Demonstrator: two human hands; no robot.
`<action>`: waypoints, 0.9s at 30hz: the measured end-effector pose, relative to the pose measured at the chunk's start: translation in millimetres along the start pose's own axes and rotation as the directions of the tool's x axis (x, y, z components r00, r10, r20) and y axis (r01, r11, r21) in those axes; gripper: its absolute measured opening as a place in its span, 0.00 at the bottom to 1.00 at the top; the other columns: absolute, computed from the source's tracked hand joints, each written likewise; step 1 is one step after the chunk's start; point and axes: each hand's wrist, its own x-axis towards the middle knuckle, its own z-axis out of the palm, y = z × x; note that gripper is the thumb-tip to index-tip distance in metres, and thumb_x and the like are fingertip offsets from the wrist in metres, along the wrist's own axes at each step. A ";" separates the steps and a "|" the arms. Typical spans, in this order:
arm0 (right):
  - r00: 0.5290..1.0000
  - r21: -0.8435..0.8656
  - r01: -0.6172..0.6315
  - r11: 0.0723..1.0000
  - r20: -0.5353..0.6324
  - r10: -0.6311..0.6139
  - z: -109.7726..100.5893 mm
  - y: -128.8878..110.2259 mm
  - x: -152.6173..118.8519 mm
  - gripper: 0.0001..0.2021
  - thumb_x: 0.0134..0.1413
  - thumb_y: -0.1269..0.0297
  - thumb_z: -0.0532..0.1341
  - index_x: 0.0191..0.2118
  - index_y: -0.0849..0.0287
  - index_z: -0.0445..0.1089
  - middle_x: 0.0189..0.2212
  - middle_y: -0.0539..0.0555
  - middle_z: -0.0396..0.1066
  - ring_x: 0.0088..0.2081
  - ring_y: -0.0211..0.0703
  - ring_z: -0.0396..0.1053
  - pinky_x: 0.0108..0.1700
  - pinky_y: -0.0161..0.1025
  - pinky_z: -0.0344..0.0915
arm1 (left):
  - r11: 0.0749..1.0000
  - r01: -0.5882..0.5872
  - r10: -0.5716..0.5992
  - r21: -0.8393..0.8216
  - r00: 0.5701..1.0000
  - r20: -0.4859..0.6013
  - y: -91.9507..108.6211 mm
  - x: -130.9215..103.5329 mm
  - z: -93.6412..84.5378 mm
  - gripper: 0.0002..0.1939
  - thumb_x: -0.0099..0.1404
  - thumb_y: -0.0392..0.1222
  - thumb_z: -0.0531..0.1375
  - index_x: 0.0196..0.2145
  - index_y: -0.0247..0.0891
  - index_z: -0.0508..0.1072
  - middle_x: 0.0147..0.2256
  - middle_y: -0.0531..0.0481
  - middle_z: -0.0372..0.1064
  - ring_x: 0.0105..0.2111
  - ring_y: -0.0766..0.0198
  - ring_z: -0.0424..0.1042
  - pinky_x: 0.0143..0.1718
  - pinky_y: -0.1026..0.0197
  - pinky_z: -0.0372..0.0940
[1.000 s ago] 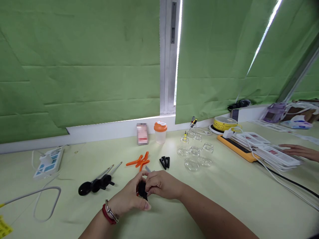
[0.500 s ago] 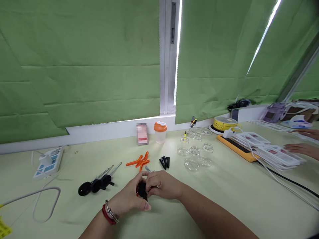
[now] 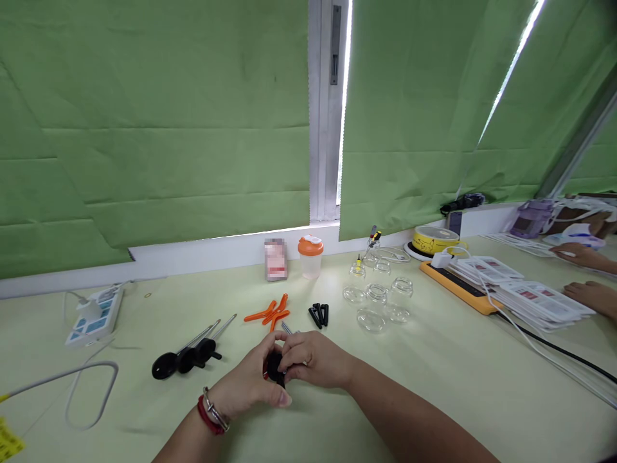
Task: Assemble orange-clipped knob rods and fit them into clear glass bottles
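My left hand (image 3: 253,379) is closed around a black round plastic part (image 3: 274,368), low over the table's front middle. The fingers of my right hand (image 3: 318,363) are pinched together against that part's right side; what lies between the fingertips is hidden. Just beyond my hands, metal rods (image 3: 286,328) partly show. Orange Y-shaped pieces (image 3: 270,312) lie behind them, with several small black handle-like pieces (image 3: 319,314) to the right. Left of my hands rest several black round parts (image 3: 186,360) with long metal rods.
Several clear glass jars (image 3: 376,302) stand right of centre, one holding screwdrivers (image 3: 373,238). An orange-lidded cup (image 3: 310,257) is near the wall. Power strips (image 3: 94,315) and cables lie at both sides. Another person's hands (image 3: 590,296) are beside stacked printed sheets (image 3: 544,302) at right.
My hands stay in nearly the same place, with only slight movement of the right fingers on the black part. At far right, the other person's hands have shifted.
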 end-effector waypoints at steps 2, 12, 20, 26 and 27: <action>1.000 -0.007 0.004 1.000 -0.004 -0.004 0.4 0.2 -0.4 0.04 0.51 0.66 0.63 0.34 0.59 0.75 0.33 0.53 0.72 0.37 0.38 0.70 0.41 0.31 0.66 | 1.000 0.002 -0.002 0.011 1.000 0.000 0.2 0.0 0.1 0.40 0.40 0.40 0.68 0.51 0.44 0.57 0.37 0.54 0.60 0.40 0.59 0.61 0.42 0.57 0.57; 0.998 -0.031 0.039 0.999 -0.056 -0.041 0.7 -0.5 0.8 0.02 0.46 0.69 0.66 0.30 0.59 0.74 0.30 0.51 0.72 0.34 0.38 0.70 0.38 0.32 0.66 | 1.000 0.000 0.001 -0.030 1.000 0.008 -3.2 0.0 -0.4 0.40 0.40 0.36 0.68 0.51 0.45 0.57 0.38 0.54 0.60 0.38 0.61 0.61 0.46 0.55 0.57; 0.990 0.045 0.078 0.996 -0.117 -0.073 6.5 5.5 -2.0 0.03 0.49 0.69 0.63 0.30 0.57 0.75 0.30 0.51 0.73 0.32 0.36 0.71 0.37 0.31 0.67 | 1.000 -0.001 0.001 -0.020 1.000 -0.007 -6.0 0.3 -2.2 0.40 0.40 0.36 0.68 0.51 0.45 0.57 0.38 0.53 0.59 0.39 0.59 0.61 0.45 0.54 0.57; 0.986 0.033 0.064 0.997 -0.154 -0.058 8.9 6.9 -2.3 0.03 0.48 0.70 0.63 0.27 0.59 0.74 0.28 0.52 0.73 0.31 0.37 0.71 0.35 0.31 0.67 | 1.000 0.003 -0.003 0.025 1.000 -0.013 -6.7 0.6 -4.0 0.40 0.41 0.38 0.68 0.51 0.45 0.57 0.37 0.53 0.60 0.38 0.58 0.61 0.40 0.56 0.57; 0.986 0.023 0.058 0.998 -0.156 -0.054 8.9 6.9 -2.3 0.02 0.48 0.70 0.63 0.27 0.59 0.74 0.28 0.52 0.73 0.31 0.37 0.71 0.35 0.31 0.67 | 1.000 0.006 -0.005 0.024 1.000 -0.012 -6.2 0.7 -4.1 0.40 0.41 0.38 0.68 0.51 0.45 0.57 0.37 0.53 0.60 0.38 0.58 0.62 0.40 0.56 0.57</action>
